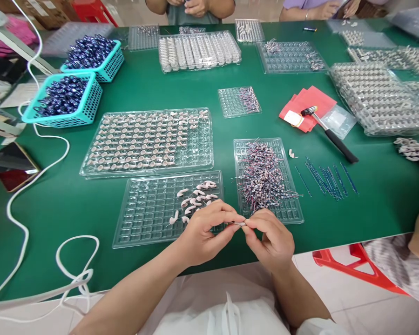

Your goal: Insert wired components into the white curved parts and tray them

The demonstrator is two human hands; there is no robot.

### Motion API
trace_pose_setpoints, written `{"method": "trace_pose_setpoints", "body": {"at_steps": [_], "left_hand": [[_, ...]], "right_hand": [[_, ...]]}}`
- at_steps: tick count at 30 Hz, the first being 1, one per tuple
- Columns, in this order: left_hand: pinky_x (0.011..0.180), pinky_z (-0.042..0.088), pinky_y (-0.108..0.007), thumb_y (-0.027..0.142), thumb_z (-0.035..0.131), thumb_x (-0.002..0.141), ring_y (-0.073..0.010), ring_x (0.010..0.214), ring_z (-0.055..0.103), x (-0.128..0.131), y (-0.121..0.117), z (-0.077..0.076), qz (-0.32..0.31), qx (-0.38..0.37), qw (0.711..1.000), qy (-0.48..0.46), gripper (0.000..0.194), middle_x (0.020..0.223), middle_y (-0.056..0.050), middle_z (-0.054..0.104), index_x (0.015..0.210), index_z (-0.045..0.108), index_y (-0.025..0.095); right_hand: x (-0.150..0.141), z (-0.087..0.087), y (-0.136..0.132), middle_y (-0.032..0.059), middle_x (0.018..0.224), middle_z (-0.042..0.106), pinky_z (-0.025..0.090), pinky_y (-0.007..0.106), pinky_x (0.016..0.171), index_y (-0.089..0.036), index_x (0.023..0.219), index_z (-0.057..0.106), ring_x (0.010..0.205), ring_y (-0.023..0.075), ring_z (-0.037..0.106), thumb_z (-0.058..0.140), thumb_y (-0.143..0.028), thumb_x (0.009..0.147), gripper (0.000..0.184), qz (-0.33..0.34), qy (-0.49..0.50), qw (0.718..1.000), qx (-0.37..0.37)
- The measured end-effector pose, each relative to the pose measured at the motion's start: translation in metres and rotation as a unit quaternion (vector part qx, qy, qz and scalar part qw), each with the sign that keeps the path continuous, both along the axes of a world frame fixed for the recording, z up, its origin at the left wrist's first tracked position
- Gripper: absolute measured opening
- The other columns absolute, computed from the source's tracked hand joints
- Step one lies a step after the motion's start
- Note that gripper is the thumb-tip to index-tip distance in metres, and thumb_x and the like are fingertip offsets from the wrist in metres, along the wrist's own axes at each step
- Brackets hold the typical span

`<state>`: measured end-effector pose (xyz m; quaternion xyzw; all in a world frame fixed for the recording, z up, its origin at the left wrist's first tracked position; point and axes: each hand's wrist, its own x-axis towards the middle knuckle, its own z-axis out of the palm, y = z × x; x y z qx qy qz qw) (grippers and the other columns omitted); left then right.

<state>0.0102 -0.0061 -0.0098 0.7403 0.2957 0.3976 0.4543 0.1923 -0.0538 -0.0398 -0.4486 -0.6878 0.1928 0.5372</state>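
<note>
My left hand [209, 228] and my right hand [270, 237] meet above the table's near side, both closed in a fingertip pinch. Between them is a small pale earbud shell [241, 224], mostly covered by the fingers. Beneath my left hand, a clear compartment tray [150, 209] carries several loose pinkish-white earbud shells [195, 201]. Just beyond my right hand, another clear tray [295, 215] bears a heap of small components with thin wires [261, 172]. A single shell [292, 153] lies right of that heap.
Farther off stands a tray of round-ended earbud parts [143, 139]. Teal baskets [91, 100] hold shiny blue pieces. Thin blue strips [330, 181], a hammer [330, 135] and red sheets [309, 107] lie rightward. A white cable [12, 200] runs along the left. Other people sit around the table.
</note>
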Motion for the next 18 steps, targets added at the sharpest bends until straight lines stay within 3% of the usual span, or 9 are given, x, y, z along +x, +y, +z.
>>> {"method": "trace_pose_setpoints", "body": {"at_steps": [12, 15, 18], "left_hand": [[0.071, 0.052, -0.031, 0.006, 0.062, 0.088, -0.0184, 0.081, 0.066, 0.0008, -0.0006, -0.0009, 0.013, 0.008, 1.000, 0.004, 0.023, 0.088, -0.010, 0.071, 0.105, 0.074, 0.016], [0.074, 0.052, -0.031, 0.009, 0.063, 0.089, -0.0184, 0.084, 0.066, 0.0000, -0.0009, -0.0004, 0.010, -0.052, 0.999, -0.006, 0.021, 0.090, -0.009, 0.072, 0.105, 0.075, 0.017], [0.072, 0.052, -0.028, 0.016, 0.065, 0.090, -0.0174, 0.083, 0.066, -0.0015, -0.0010, 0.0008, 0.015, -0.167, 0.986, -0.026, 0.016, 0.091, -0.008, 0.074, 0.102, 0.076, 0.019]], "right_hand": [[-0.0003, -0.0005, -0.0001, 0.0033, 0.081, 0.069, 0.054, 0.034, 0.065, -0.022, 0.105, 0.065, 0.071, 0.0164, 0.063, 0.065, -0.002, 0.082, 0.031, -0.001, 0.005, 1.000, 0.001], [-0.0006, -0.0021, -0.0001, 0.0047, 0.086, 0.071, 0.054, 0.035, 0.069, -0.022, 0.109, 0.066, 0.076, 0.0171, 0.065, 0.064, 0.000, 0.083, 0.033, 0.004, 0.019, 1.000, -0.008], [-0.0007, -0.0035, -0.0001, 0.0054, 0.091, 0.072, 0.054, 0.036, 0.072, -0.023, 0.116, 0.065, 0.080, 0.0179, 0.066, 0.063, -0.001, 0.086, 0.037, 0.002, 0.025, 1.000, -0.018]]}}
